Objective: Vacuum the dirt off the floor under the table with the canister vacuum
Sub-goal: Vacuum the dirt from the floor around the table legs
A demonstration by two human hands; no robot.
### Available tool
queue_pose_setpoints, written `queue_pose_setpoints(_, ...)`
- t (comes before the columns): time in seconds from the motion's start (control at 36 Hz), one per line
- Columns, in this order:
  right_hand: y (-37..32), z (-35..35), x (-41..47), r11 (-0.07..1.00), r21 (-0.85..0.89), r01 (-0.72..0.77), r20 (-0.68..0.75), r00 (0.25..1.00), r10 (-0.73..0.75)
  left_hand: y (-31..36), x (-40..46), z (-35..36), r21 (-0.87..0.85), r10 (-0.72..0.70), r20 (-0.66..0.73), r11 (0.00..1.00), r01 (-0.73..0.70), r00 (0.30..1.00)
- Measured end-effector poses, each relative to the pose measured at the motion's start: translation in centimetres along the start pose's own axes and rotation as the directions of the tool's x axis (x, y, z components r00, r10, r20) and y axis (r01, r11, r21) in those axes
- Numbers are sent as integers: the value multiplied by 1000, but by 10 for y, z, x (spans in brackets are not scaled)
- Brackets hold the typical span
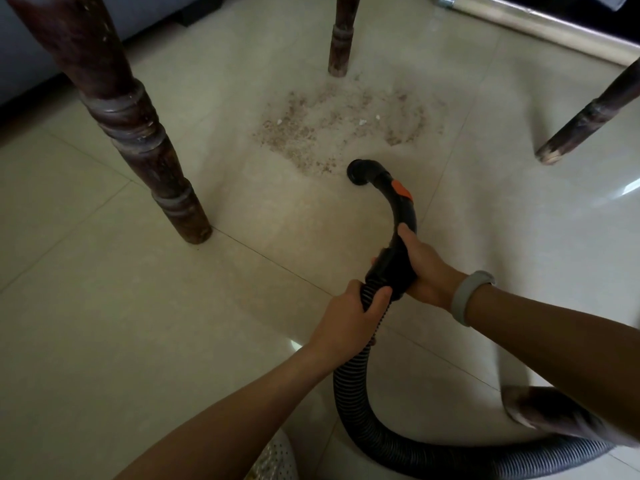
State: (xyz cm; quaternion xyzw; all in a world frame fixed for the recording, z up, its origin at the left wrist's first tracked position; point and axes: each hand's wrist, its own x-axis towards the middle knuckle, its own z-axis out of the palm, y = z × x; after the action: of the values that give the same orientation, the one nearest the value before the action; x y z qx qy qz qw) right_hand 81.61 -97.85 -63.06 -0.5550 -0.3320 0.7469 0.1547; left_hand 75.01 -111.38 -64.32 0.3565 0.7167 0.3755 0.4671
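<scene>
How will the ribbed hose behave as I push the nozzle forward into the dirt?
The ribbed hose already curves loosely across the floor, so it likely flexes and trails rather than pushing back. The handle looks rigid, so it should steer.

— What do you see at the far right?
— A pale, shiny roll (540, 27) lying along a dark edge — and on your right wrist, a grey band (467, 296).
</scene>
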Motion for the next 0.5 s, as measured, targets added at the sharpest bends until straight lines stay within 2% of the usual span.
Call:
queue_pose_setpoints(0.25,-4,2,2,1000,4,-19,33,999,19,5,1,0,-2,-16,-37,1000,16,999)
queue_pose_setpoints(0.5,-9,11,7,999,-37,-17,7,1000,18,1,8,-1,2,-22,-68,1000,22,997)
